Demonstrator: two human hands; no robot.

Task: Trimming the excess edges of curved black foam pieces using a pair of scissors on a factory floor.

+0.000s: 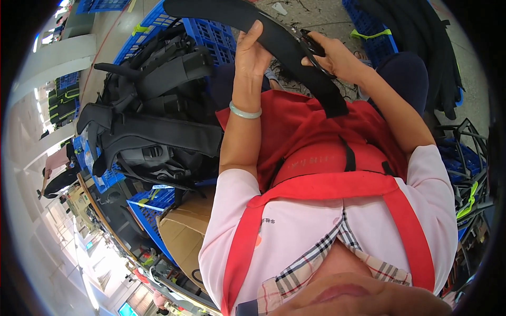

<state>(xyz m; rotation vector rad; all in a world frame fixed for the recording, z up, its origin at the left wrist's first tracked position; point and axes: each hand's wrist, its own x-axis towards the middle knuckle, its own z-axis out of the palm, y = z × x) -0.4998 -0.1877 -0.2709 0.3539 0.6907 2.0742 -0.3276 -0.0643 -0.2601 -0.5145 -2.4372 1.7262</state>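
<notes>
I found the left hand (253,50) gripping a long, curved black strip (287,50), thumb uppermost. I recorded the right hand (340,60) at the strip's edge, holding a black tool (312,45) of uncertain kind. The strip's lower end overlapped the red apron (295,121). To the left, I noted black padded pieces (163,71) heaped above the edges of a blue crate (217,39), a yellow-green tie (139,29) on its far edge.

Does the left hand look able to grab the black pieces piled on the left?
Probably yes: nothing seems to cover the black pieces, but the left hand would likely need to let go of the long black strip first.
</notes>
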